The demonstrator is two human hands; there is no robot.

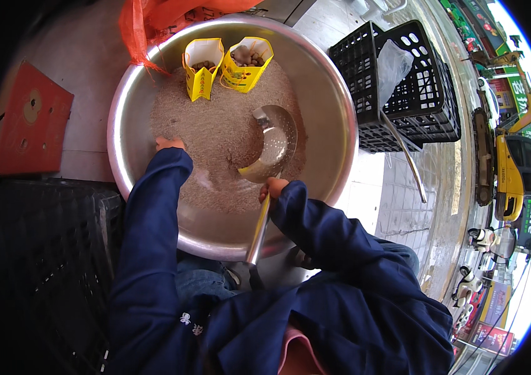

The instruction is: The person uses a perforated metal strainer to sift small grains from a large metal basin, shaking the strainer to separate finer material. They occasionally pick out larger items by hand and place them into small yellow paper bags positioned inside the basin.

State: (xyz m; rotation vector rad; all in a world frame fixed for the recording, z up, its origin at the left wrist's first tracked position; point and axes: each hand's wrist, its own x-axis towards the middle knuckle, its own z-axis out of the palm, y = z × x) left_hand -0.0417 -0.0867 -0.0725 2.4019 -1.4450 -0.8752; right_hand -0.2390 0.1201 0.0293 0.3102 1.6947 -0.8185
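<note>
A large round metal basin (325,117) holds brown granular material (209,122). My right hand (274,187) grips the metal handle of a perforated skimmer ladle (280,140), whose bowl lies tilted on the granules. At the basin's left side, my left hand (169,143) is at the granules, mostly hidden by its dark blue sleeve; whether it holds anything does not show. Two yellow paper bags, a left one (199,84) and a right one (242,77), stand on the granules at the far side, with brown nut-like pieces inside.
An orange mesh bag (136,33) hangs over the basin's far left rim. Black plastic crates stand at right (406,103) and lower left (59,225); a clear plastic bag (393,65) and metal rod (406,159) are at the right one. A red carton (33,122) sits left.
</note>
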